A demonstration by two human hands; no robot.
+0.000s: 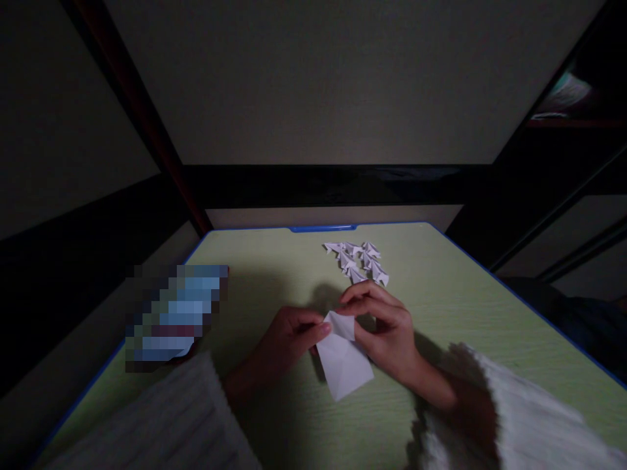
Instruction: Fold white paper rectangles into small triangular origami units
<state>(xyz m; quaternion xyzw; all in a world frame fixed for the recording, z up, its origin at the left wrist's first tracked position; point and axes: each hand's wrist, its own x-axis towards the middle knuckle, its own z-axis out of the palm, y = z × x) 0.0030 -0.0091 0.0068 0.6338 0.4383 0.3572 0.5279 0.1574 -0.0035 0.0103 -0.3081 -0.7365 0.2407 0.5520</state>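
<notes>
Both sleeves, left (161, 418) and right (543, 411), are pale, thick and fuzzy, with ribbed lines and ragged, fluffy cuffs. The hands (298, 333) (386, 326) are bare, without gloves or visible rings.

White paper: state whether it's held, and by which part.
The white paper is held near its upper end, the left hand pinching the left edge, the right hand at the right edge.
</notes>
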